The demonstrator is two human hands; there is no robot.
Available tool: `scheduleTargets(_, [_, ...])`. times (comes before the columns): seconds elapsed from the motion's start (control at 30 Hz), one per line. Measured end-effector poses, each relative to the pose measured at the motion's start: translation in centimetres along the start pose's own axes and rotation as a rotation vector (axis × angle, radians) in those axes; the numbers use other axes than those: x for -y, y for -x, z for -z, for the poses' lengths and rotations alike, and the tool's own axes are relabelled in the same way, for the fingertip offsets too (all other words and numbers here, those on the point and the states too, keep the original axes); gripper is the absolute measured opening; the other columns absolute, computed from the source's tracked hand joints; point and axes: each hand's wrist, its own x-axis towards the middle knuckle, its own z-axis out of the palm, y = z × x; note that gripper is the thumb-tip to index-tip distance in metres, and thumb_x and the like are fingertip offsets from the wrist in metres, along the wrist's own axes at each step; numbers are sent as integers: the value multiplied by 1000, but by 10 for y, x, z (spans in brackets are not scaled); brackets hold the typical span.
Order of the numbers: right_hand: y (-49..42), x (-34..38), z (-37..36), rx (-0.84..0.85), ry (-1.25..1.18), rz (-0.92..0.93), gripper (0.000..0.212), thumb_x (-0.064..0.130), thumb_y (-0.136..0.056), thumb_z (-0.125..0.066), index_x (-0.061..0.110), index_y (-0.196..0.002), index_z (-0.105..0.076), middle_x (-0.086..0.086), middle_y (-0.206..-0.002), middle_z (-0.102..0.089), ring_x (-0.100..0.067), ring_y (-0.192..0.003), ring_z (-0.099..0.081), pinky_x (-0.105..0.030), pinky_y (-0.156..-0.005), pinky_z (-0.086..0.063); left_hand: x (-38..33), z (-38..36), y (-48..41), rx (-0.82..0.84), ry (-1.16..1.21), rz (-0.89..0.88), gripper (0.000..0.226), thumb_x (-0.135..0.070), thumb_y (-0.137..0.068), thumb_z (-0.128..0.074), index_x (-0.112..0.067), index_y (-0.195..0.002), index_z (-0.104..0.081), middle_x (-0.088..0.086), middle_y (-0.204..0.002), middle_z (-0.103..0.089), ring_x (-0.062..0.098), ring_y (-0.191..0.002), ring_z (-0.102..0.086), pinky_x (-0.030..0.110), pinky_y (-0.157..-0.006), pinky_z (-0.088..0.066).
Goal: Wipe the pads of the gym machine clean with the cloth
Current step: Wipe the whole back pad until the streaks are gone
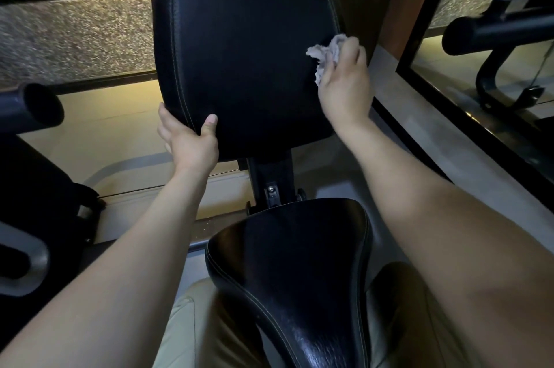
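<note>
The right hand (344,80) holds the bunched cloth (326,51) against the right edge of the upright back pad (239,38), and the left hand (189,140) grips its lower left edge, so the pad's face lies left of the cloth, between both hands.

Upper left: speckled grey panel (75,38) above a pale beige floor (105,128). Left edge: open-ended black tube (42,104); below it, a curved grey handle (27,262). Right side: black-framed pane (419,83) with a thick black bar (479,35) at upper right. Bottom centre: khaki trouser leg (192,322).
</note>
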Motion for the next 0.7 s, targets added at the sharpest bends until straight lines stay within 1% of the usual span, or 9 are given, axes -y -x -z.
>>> scheduleTargets(0.13, [51, -16, -1, 29, -86, -83, 26, 24, -102, -43, 2, -114, -51, -14, -111, -59, -24, -83, -61, -31, -60, -45, 0, 0, 2, -6, 3, -15, 89, -39, -94, -64, -23, -159, -5, 6, -156, -20, 31, -145, -27, 45, -119, -28])
scheduleTargets(0.23, [98, -10, -16, 58, -318, -324, 14, 12, -100, -41, 2, -107, -46, -5, -111, -59, -2, -80, -58, -15, -66, -45, 0, -1, 4, -26, -11, -22, 89, -41, -96, -62, -23, -159, -2, 4, -158, -19, 29, -147, -23, 45, -120, -25])
scheduleTargets(0.27, [115, -3, -22, 86, -415, -401, 10, 13, -99, -39, 6, -104, -43, -3, -112, -60, -2, -80, -58, -16, -68, -50, 1, -2, 5, -29, -16, -22, 89, -41, -96, -62, -23, -159, -3, 4, -158, -19, 29, -147, -23, 45, -120, -25])
scheduleTargets(0.33, [139, 10, -29, 190, -523, -508, 4, 17, -99, -37, 13, -100, -37, -3, -111, -62, -13, -80, -63, -24, -66, -54, 2, -1, 7, -22, -22, -23, 88, -42, -95, -62, -22, -159, -4, 5, -157, -20, 30, -146, -24, 44, -119, -26])
scheduleTargets(0.4, [143, 12, -27, 264, -476, -573, 6, 11, -102, -41, 13, -102, -35, 0, -106, -59, -7, -76, -59, -10, -61, -45, 1, 1, 6, -7, -25, -33, 89, -42, -95, -63, -22, -159, -5, 5, -157, -20, 30, -145, -26, 43, -119, -27])
scheduleTargets(0.43, [140, 10, -24, 263, -440, -613, 10, 8, -103, -43, 13, -103, -34, 0, -102, -58, -7, -73, -57, -9, -59, -40, 0, 1, 5, -2, -28, -36, 89, -41, -95, -63, -22, -159, -5, 5, -157, -20, 30, -145, -26, 43, -119, -27])
scheduleTargets(0.53, [127, 0, -15, 220, -405, -750, 12, 11, -101, -45, 12, -108, -35, -3, -95, -59, -20, -80, -57, -21, -63, -40, 0, 3, 1, -1, -38, -35, 90, -41, -93, -65, -19, -158, -8, 5, -157, -19, 30, -145, -27, 42, -119, -27])
scheduleTargets(0.6, [117, -3, -16, 184, -449, -906, 12, 10, -102, -42, 10, -112, -35, -1, -87, -56, -21, -78, -58, -24, -56, -41, 0, 5, -3, 7, -53, -55, 90, -42, -91, -68, -15, -156, -12, 6, -155, -20, 31, -143, -29, 41, -119, -27])
scheduleTargets(0.7, [117, 12, -31, 149, -614, -1055, 20, 6, -101, -38, 7, -119, -33, -6, -104, -58, -19, -82, -63, -25, -63, -52, 1, 9, -11, 40, -92, -76, 87, -45, -87, -70, -12, -150, -20, 6, -150, -24, 31, -138, -35, 43, -118, -31])
